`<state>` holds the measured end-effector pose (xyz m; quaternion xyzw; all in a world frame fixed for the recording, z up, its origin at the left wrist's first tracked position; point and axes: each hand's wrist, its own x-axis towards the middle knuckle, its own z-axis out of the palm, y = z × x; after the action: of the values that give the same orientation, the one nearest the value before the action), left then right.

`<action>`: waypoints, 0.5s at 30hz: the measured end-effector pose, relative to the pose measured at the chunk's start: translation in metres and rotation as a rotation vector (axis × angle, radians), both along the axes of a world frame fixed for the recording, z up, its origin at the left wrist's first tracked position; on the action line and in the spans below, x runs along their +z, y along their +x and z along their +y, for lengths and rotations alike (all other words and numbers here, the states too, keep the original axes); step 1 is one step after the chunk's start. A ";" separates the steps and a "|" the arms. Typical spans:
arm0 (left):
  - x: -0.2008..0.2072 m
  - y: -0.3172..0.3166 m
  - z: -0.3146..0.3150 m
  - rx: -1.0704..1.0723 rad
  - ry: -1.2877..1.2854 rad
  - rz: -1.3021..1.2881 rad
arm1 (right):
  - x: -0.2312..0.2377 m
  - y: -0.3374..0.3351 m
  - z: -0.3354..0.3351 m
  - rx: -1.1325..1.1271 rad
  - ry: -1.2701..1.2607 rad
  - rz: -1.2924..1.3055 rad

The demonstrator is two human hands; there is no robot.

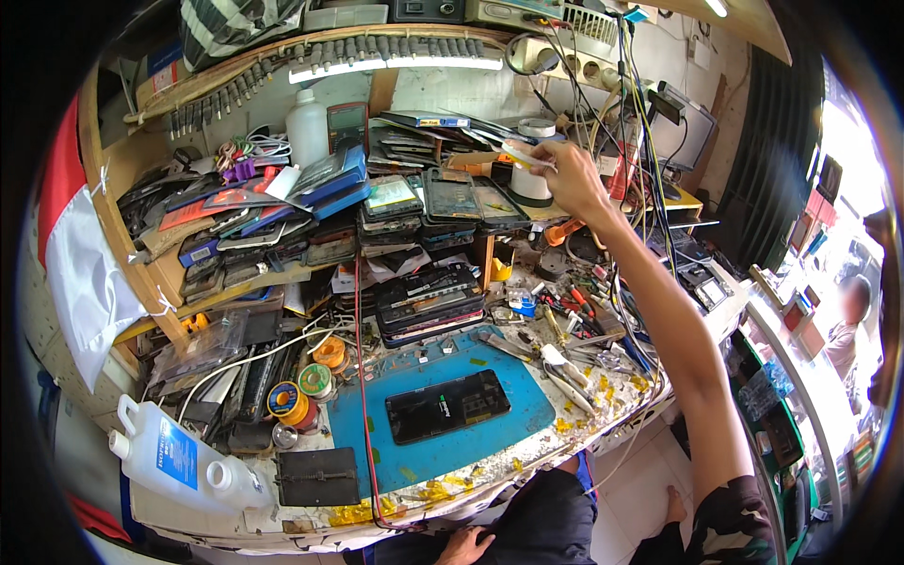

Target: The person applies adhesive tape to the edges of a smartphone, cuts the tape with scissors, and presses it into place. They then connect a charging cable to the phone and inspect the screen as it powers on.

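My right hand [573,184] is raised at the end of my stretched arm, over the shelf at the back. Its fingers pinch a thin, pale, round thing [524,156], perhaps a lid or a tape roll. Just below it stands a white round container [530,184] with a dark base. My left hand [463,546] lies on my lap against dark shorts, its fingers loosely stretched out. A black phone [447,407] with its screen lit by a small green mark lies on the blue work mat [367,363] in front of me.
Stacked phones and panels [428,297] crowd the shelf. Solder spools [287,400] and a white jug [184,461] stand left of the mat. Loose pliers and screwdrivers [584,306] lie right. Cables [645,141] hang near my right arm. A person [843,330] is outside at right.
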<state>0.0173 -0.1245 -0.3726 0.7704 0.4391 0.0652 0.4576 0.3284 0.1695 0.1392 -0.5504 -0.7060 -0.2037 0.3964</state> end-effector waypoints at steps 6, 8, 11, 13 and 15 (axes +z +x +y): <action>0.004 -0.002 0.001 0.043 -0.042 -0.053 | -0.004 0.045 0.057 -0.135 -0.017 -0.133; 0.002 -0.003 0.000 0.058 -0.034 -0.066 | -0.009 0.053 0.067 -0.152 -0.054 -0.150; -0.002 -0.004 0.000 0.052 0.008 -0.078 | -0.014 0.060 0.075 -0.154 -0.158 -0.091; -0.006 -0.005 0.000 0.060 0.026 -0.110 | -0.015 0.063 0.076 -0.128 -0.128 -0.138; -0.008 -0.005 0.000 0.042 -0.021 -0.024 | -0.014 0.063 0.076 -0.162 -0.126 -0.146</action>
<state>0.0123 -0.1242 -0.3811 0.7554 0.4503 0.0796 0.4693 0.3918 0.2456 0.1253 -0.6130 -0.6977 -0.2297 0.2911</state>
